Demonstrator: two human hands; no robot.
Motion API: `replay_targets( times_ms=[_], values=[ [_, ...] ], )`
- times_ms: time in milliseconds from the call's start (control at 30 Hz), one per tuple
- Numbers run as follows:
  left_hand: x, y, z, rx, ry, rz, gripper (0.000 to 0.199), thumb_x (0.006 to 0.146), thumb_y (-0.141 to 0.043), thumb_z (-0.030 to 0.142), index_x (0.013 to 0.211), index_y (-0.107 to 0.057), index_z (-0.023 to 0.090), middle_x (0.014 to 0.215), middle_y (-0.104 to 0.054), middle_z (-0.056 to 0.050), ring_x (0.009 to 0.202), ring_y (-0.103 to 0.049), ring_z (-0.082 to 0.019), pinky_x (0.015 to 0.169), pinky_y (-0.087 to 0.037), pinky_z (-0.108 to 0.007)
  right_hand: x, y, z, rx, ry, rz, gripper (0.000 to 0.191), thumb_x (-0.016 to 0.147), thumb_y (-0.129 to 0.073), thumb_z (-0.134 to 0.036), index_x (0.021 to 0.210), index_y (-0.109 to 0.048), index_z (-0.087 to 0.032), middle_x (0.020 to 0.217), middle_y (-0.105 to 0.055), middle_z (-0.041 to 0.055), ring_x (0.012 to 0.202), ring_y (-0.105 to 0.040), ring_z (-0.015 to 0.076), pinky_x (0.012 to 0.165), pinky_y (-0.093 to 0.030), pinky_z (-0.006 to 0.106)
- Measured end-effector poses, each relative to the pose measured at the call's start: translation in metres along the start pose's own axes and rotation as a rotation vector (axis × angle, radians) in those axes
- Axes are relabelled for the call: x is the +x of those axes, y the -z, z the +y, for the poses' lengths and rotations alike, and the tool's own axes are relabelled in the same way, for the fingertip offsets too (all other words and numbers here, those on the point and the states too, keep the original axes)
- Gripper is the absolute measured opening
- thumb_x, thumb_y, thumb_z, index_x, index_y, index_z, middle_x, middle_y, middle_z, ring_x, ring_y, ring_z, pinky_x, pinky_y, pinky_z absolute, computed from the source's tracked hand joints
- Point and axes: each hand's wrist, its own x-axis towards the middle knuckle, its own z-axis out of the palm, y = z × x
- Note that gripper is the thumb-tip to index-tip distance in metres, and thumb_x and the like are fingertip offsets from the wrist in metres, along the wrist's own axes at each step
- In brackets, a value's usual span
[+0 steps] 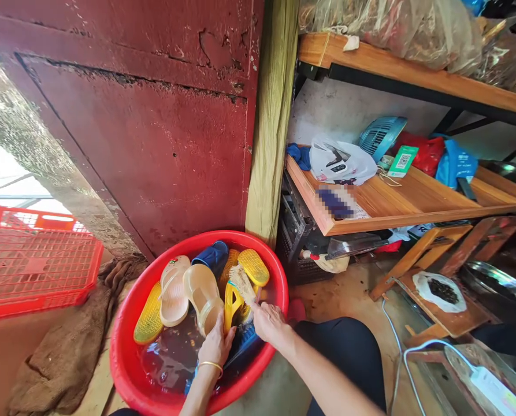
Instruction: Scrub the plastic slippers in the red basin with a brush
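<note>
Head view: both your hands are occupied and work close together over the round red plastic tub (pixel 118 353). Your left hand (pixel 215 346) looks clamped on the near end of a yellow slipper (pixel 231 306) with cutouts in the upper; exact finger contact is partly hidden. Your right hand (pixel 270 322) is closed around the handle of a scrub brush (pixel 240 281), bristle end pointing away from you, beside that slipper's upper. Likely logic: left pins the light, wet slipper so it can't skid, right stays free to drive the brush. Whether the bristles touch it, can't tell.

Just beyond your left hand: translucent beige slipper (pixel 199 283), close against your fingers. Left of that, a pale pink slipper (pixel 174 300), then a yellow textured slipper (pixel 148 318) near the tub's left wall. Farther out, a navy slipper (pixel 214 256); beyond the brush, a yellow slipper with a nubby sole (pixel 253 267). Dark, murky water (pixel 169 361) sits in the near part. Bunching the rest outboard probably leaves your hands some working room, and the tub wall catches drips. A blue piece (pixel 245 338) lies low between your hands, mostly hidden.
</note>
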Motion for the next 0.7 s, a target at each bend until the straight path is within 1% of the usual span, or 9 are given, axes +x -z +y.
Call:
replay_targets(
  times_ms=[100,200,267,333,400,467,533,600,700],
  values=[
    [0.004,-0.002,-0.002,0.271,0.037,-0.079,0.06,0.092,-0.049,0.03,0.148,-0.04,0.011,0.135,-0.065,-0.026,0.125,-0.063,-0.035,0.103,-0.046,-0.044,-0.034,0.003,-0.005,-0.061,0.05,-0.071,0.053,0.085,-0.05,-0.008,0.137,-0.059,-0.014,0.086,-0.075,0.0163,0.079,-0.073,0.0271,0.073,-0.055,0.035],
    [0.009,-0.004,0.001,0.413,0.083,-0.15,0.05,0.094,-0.042,0.024,0.14,-0.046,0.005,0.127,-0.069,-0.028,0.119,-0.068,-0.033,0.099,-0.047,-0.041,-0.053,0.003,-0.011,-0.113,0.06,-0.138,0.057,0.084,-0.05,-0.007,0.141,-0.056,-0.013,0.089,-0.075,0.0173,0.079,-0.074,0.0279,0.073,-0.054,0.035],
    [0.011,-0.004,0.003,0.424,0.078,-0.16,0.047,0.095,-0.043,0.025,0.137,-0.049,0.005,0.124,-0.07,-0.027,0.117,-0.068,-0.033,0.098,-0.048,-0.04,-0.048,0.001,-0.015,-0.1,0.033,-0.166,0.055,0.085,-0.05,-0.008,0.139,-0.056,-0.012,0.091,-0.075,0.0184,0.082,-0.074,0.0291,0.075,-0.054,0.036],
    [0.011,-0.003,0.005,0.443,0.069,-0.163,0.044,0.095,-0.046,0.029,0.133,-0.053,0.007,0.122,-0.071,-0.026,0.115,-0.069,-0.035,0.096,-0.049,-0.041,-0.032,-0.002,-0.015,-0.059,-0.005,-0.178,0.048,0.087,-0.049,-0.009,0.133,-0.061,-0.012,0.093,-0.075,0.0189,0.088,-0.074,0.0303,0.078,-0.054,0.037],
    [0.009,-0.001,0.008,0.461,0.062,-0.16,0.042,0.095,-0.049,0.036,0.127,-0.057,0.01,0.115,-0.074,-0.026,0.109,-0.071,-0.038,0.093,-0.05,-0.044,-0.014,-0.005,-0.012,-0.023,-0.035,-0.176,0.041,0.089,-0.049,-0.011,0.127,-0.065,-0.013,0.096,-0.075,0.0193,0.094,-0.073,0.0309,0.081,-0.053,0.039],
    [0.005,0.004,0.012,0.476,0.063,-0.143,0.043,0.094,-0.05,0.043,0.121,-0.061,0.011,0.106,-0.075,-0.026,0.103,-0.072,-0.042,0.09,-0.051,-0.049,-0.002,-0.01,-0.006,-0.002,-0.046,-0.166,0.043,0.091,-0.048,-0.012,0.13,-0.064,-0.016,0.1,-0.076,0.0181,0.098,-0.073,0.0301,0.083,-0.052,0.039],
    [-0.001,0.01,0.018,0.482,0.065,-0.093,0.042,0.092,-0.051,0.05,0.111,-0.064,0.014,0.096,-0.076,-0.025,0.096,-0.073,-0.045,0.086,-0.051,-0.053,0.003,-0.016,0.001,0.007,-0.044,-0.159,0.05,0.093,-0.048,-0.014,0.141,-0.057,-0.021,0.103,-0.076,0.016,0.099,-0.073,0.0289,0.084,-0.052,0.038],
    [-0.008,0.018,0.026,0.456,0.042,-0.002,0.039,0.087,-0.057,0.057,0.096,-0.065,0.02,0.084,-0.075,-0.021,0.088,-0.073,-0.045,0.082,-0.052,-0.053,0.002,-0.023,0.007,0.015,-0.038,-0.155,0.053,0.095,-0.047,-0.018,0.148,-0.049,-0.025,0.105,-0.076,0.0139,0.098,-0.073,0.0278,0.083,-0.052,0.037],
    [-0.018,0.037,0.038,0.374,-0.032,0.103,0.037,0.078,-0.066,0.063,0.079,-0.062,0.026,0.07,-0.071,-0.012,0.076,-0.072,-0.037,0.074,-0.052,-0.043,-0.001,-0.032,0.014,0.057,-0.04,-0.129,0.052,0.098,-0.044,-0.024,0.15,-0.046,-0.029,0.107,-0.076,0.0115,0.095,-0.073,0.0264,0.082,-0.052,0.035]
  ],
)
